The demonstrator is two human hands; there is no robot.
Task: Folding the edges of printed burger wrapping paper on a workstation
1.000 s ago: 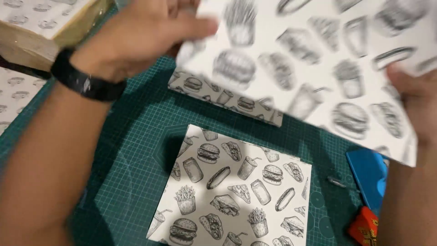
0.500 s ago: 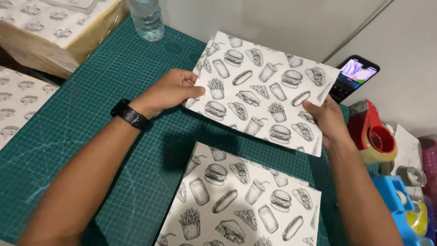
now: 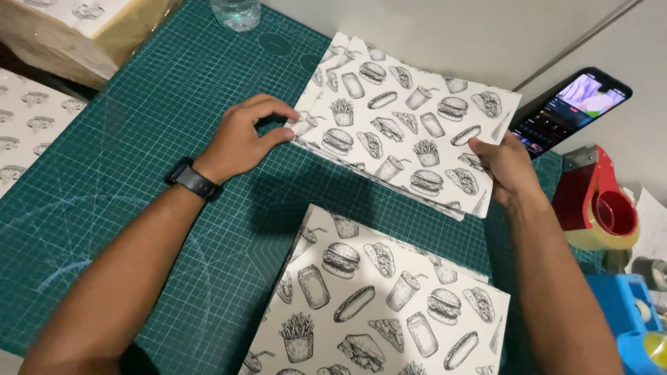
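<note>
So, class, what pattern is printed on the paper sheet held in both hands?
Black-and-white fast-food drawings on the paper sheet: burgers, fries, drinks, hot dogs. Head view shows it best.

Two bare forearms, no sleeves in view; black watch (image 3: 194, 180) strapped round the left wrist, dark band with a small rectangular face; right wrist bare of anything worn; left hand (image 3: 240, 139) and right hand (image 3: 511, 167) ungloved, no rings seen on the fingers (image 3: 278, 111); nails short.

Left hand (image 3: 240, 139) and right hand (image 3: 507, 167) grip opposite edges of a food-printed paper stack (image 3: 406, 118), held over the green cutting mat (image 3: 139, 173); a second printed stack (image 3: 375, 305) lies nearer on the mat.
</note>
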